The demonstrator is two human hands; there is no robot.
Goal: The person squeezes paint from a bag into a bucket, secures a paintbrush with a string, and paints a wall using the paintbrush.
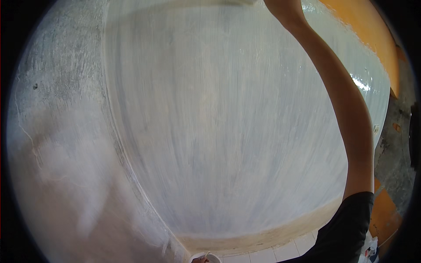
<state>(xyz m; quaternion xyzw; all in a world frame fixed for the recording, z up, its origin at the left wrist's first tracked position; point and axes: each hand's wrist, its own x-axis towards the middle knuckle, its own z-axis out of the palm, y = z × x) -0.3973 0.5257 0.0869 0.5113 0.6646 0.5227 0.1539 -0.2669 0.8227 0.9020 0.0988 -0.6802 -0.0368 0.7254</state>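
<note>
My right arm reaches up across the right side of a wall (210,115) streaked with whitish, vertical brush marks. Only the wrist and heel of my right hand (287,11) show at the top edge; its fingers, and whatever they may hold, are cut off. A narrow pale thing, too cropped to name, lies along the top edge just left of it. At the bottom edge my left hand (200,259) is partly in view, its fingers closed at the thin handle of a white bucket (215,258). The bucket's contents cannot be made out.
A rough grey and whitish wall (65,131) meets the streaked one at a corner on the left. Wet paint glistens at the upper right beside an orange area (371,29). White floor tiles (286,251) run along the wall's foot. Plastic bags (370,246) lie lower right.
</note>
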